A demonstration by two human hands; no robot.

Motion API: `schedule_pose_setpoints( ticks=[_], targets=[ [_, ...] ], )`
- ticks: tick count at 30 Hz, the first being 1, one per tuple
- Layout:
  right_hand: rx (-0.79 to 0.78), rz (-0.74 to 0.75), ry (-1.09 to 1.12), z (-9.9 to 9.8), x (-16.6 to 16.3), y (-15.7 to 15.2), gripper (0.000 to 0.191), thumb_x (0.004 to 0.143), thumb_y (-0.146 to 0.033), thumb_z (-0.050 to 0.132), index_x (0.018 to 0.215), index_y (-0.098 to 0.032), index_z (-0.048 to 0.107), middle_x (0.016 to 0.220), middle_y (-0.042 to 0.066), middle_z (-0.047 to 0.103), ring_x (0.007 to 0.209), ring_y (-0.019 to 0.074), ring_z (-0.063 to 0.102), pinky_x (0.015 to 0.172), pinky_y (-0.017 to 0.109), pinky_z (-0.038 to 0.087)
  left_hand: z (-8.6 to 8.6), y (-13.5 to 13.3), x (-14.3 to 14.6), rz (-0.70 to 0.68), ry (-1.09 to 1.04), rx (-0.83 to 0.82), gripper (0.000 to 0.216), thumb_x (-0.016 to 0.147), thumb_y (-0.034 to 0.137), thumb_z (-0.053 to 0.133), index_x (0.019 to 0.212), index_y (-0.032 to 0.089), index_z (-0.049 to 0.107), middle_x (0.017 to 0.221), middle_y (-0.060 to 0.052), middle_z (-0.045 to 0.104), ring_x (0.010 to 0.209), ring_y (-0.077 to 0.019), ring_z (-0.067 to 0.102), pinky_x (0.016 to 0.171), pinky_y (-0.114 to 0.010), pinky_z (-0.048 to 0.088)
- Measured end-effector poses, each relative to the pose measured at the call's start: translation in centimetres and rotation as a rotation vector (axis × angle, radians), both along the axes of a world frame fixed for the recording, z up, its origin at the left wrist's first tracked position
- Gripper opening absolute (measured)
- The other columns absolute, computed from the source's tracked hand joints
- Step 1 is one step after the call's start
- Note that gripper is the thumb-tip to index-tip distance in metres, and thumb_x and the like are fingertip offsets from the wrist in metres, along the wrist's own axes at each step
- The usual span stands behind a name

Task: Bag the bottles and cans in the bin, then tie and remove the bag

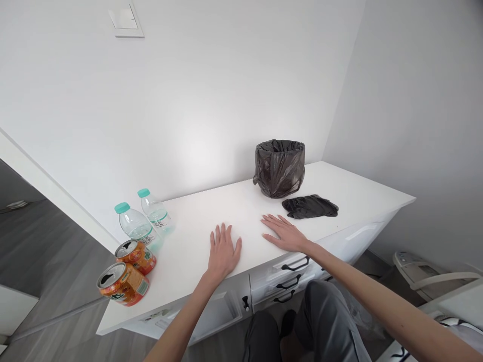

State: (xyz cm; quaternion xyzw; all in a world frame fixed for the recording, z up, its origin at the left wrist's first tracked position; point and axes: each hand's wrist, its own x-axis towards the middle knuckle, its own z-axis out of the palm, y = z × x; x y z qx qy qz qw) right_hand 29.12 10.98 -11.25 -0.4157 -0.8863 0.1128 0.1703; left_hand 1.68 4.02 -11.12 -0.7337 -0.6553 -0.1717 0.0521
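Observation:
My left hand (223,251) lies flat on the white cabinet top (188,216), fingers apart, holding nothing. Palm down near the front edge, my right hand (284,234) also rests open, close to a folded black plastic bag (311,206). Behind that bag stands a bin lined with a black bag (279,171), its mouth facing up. At the left end are two opened orange drink cans (126,285), (139,255). Two clear bottles with teal caps, a nearer bottle (135,223) and a farther bottle (154,208), stand upright behind the cans.
A white wall (204,100) with a light switch (126,17) rises behind the cabinet. Drawers with black handles (296,264) face my knees (328,311). A grey-beige appliance (415,274) sits on the floor at right. The cans stand close to the top's left edge.

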Motion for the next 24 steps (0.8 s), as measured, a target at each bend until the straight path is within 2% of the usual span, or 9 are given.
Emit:
schedule_pose_setpoints(
  ticks=[9,24],
  targets=[
    [-0.032,-0.017,0.012,0.1,0.1,-0.1,0.075,0.104,-0.068,0.027,0.162,-0.023,0.037,0.170,0.004,0.029,0.159,0.0221,0.021,0.132,0.046,0.010,0.2,0.1,0.2,0.014,0.015,-0.036,0.069,0.105,0.055,0.026,0.156,0.011,0.040,0.168,-0.018,0.032,0.159,-0.0367,0.020,0.128,-0.060,0.020],
    [0.025,-0.020,0.038,-0.1,0.1,0.1,0.068,0.105,-0.064,0.029,0.160,-0.025,0.041,0.168,0.004,0.034,0.158,0.0223,0.026,0.132,0.047,0.016,1.0,0.0,0.4,0.013,-0.004,-0.070,0.067,0.105,0.051,0.031,0.155,0.008,0.043,0.169,-0.019,0.031,0.159,-0.0373,0.018,0.129,-0.059,0.018]
  ],
)
